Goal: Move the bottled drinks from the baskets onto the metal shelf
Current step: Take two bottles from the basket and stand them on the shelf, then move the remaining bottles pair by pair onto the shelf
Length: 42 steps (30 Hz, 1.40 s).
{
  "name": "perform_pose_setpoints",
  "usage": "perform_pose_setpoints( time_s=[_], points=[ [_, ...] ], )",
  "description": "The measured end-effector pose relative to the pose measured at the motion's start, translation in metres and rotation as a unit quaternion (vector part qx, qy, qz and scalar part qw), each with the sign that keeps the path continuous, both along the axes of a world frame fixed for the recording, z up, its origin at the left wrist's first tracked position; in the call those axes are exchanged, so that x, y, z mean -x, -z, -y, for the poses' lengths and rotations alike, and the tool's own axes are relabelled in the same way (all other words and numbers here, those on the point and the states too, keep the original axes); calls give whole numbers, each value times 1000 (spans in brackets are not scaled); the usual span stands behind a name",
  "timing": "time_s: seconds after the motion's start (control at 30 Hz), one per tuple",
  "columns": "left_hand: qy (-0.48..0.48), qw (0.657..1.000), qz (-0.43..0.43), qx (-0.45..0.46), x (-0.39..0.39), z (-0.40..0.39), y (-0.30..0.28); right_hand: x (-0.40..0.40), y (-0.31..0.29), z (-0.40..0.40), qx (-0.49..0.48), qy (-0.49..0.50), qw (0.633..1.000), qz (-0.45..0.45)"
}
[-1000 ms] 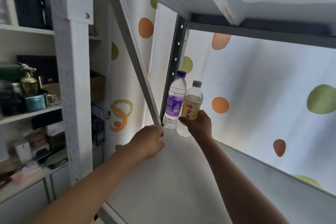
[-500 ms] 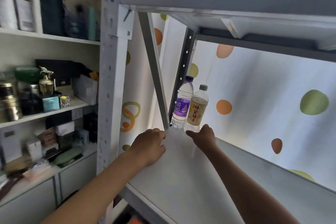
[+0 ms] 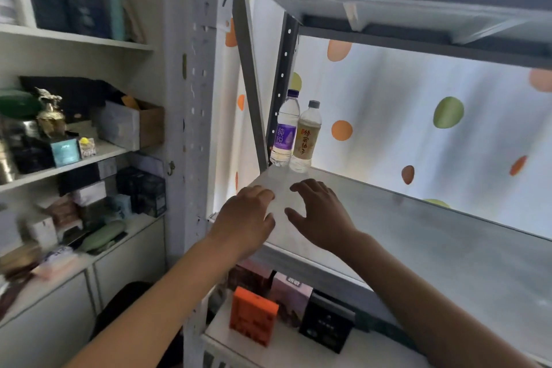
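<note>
2 bottles [image 3: 295, 131] upright, touching: purple label, tan label.

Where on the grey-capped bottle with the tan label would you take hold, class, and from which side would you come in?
Grip the grey-capped bottle around its labelled middle, coming from the front right with the right hand. It stands upright at the back left corner of the metal shelf, with the purple-labelled bottle close against its left, so that side looks blocked, while its right and front are open.
</note>
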State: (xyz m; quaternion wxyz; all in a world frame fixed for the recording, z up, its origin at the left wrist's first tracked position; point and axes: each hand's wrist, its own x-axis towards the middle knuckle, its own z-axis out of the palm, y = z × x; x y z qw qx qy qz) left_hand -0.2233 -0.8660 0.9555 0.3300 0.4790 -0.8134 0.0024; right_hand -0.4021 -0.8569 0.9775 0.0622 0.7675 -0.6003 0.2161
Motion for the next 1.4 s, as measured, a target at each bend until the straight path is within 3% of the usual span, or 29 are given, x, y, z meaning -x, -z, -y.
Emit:
perform_pose_setpoints(
  time_s=[0.2,0.5,0.73,0.9,1.2,1.4],
  points=[
    [-28,999,19,14,-13,-43,7,-21,8,-41,36,-69,997,27],
    [-208,977,46,-14,-22,-126,24,-35,20,-65,55,-242,967,51],
    [-377,924,55,-38,-41,-233,43,-82,59,-109,43,-416,908,19],
    [-477,869,92,-91,-59,-310,52,-114,74,-168,27,-479,877,14],
    [-555,822,88,-89,-99,-449,54,-183,80,-294,33,-562,827,-11],
    [-638,760,57,-110,-153,-585,62,-268,80,-410,17,-627,779,0]
  ],
)
